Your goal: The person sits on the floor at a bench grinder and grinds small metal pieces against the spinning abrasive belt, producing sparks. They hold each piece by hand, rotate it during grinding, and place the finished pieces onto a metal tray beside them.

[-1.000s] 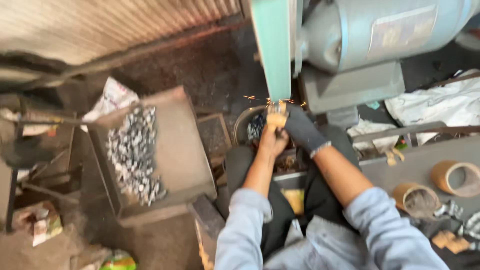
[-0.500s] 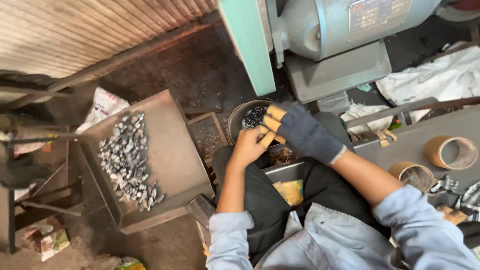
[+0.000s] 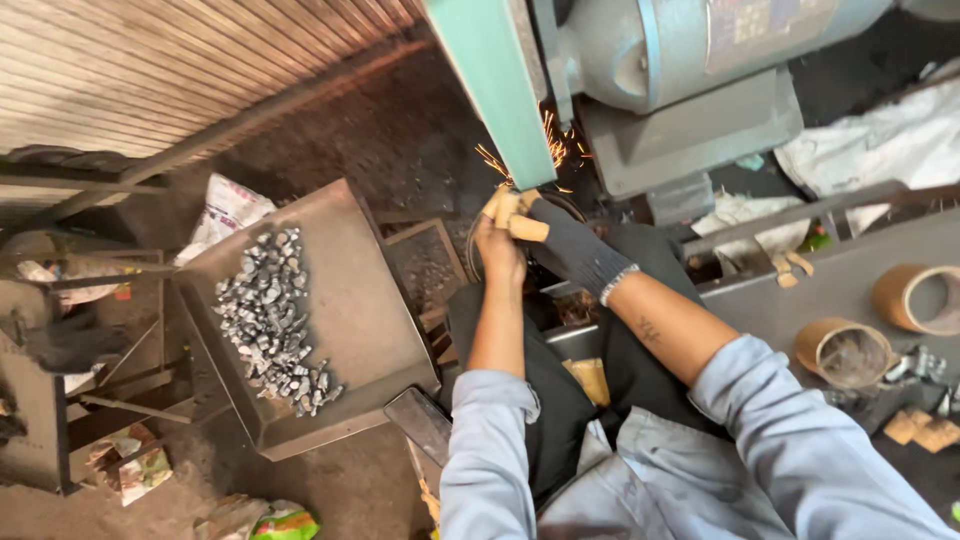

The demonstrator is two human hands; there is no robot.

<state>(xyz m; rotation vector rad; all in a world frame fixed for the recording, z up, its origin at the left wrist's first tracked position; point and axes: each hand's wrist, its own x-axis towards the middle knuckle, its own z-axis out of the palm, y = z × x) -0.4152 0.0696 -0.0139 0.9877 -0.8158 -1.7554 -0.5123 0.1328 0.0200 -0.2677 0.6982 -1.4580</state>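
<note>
My left hand is bare and my right hand wears a dark knit glove; tan wraps cover the fingertips. Both are pinched together on a small metal piece, mostly hidden by the fingers, pressed at the lower edge of the green wheel guard of a grey bench grinder. Orange sparks fly up around the guard. Below the hands, the rim of a round container shows. A metal tray to the left carries a heap of small grey metal pieces.
Two cardboard tape rolls lie on the grey bench at right, near small metal parts. White sacks sit behind the bench. A small wooden box stands between tray and container. Litter and metal frames crowd the floor at left.
Half a second ago both hands were lowered over the round container with no sparks. They have risen back to the grinder, and sparks fly again.
</note>
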